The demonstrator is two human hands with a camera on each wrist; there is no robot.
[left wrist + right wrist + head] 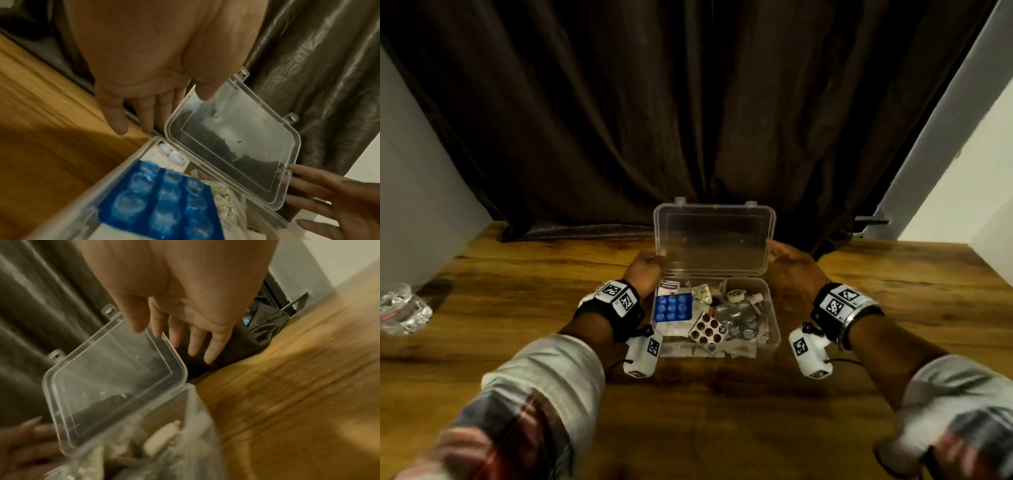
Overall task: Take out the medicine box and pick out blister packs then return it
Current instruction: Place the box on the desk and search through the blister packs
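A clear plastic medicine box [774,330] sits on the wooden table with its lid [714,240] raised upright. Inside lie a blue blister pack [674,307], a brown blister pack [708,328] and several small packets. My left hand [650,262] is at the lid's left edge; its thumb touches the rim while straight fingers reach behind [166,107]. At the lid's right edge, my right hand [780,253] also has its thumb on the rim and its fingers extended [174,340]. The blue blister pack [160,199] fills the near corner in the left wrist view.
A dark curtain [688,120] hangs right behind the box. White walls [962,171] close in on both sides. A clear crumpled plastic object [404,308] lies at the table's left edge. Bare wooden table [688,411] stretches in front of the box.
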